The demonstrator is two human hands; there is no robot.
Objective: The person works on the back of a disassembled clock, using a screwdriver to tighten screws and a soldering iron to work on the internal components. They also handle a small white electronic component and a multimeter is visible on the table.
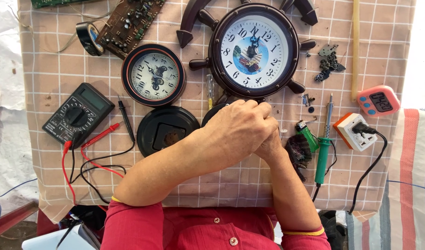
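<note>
My left hand [238,132] lies over my right hand [270,143], both curled in a narrow grip; what they hold is hidden. They touch the near edge of a dark round part [215,112] just below the ship-wheel clock [254,48] on the worktop [59,69].

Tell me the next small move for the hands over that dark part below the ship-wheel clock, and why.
Probably lift the left hand aside. It lies over the right hand, and together they cover the dark round part just below the ship-wheel clock, so what they are gripping cannot be seen. The soldering iron and the small screwdriver lie close by, untouched.
</note>
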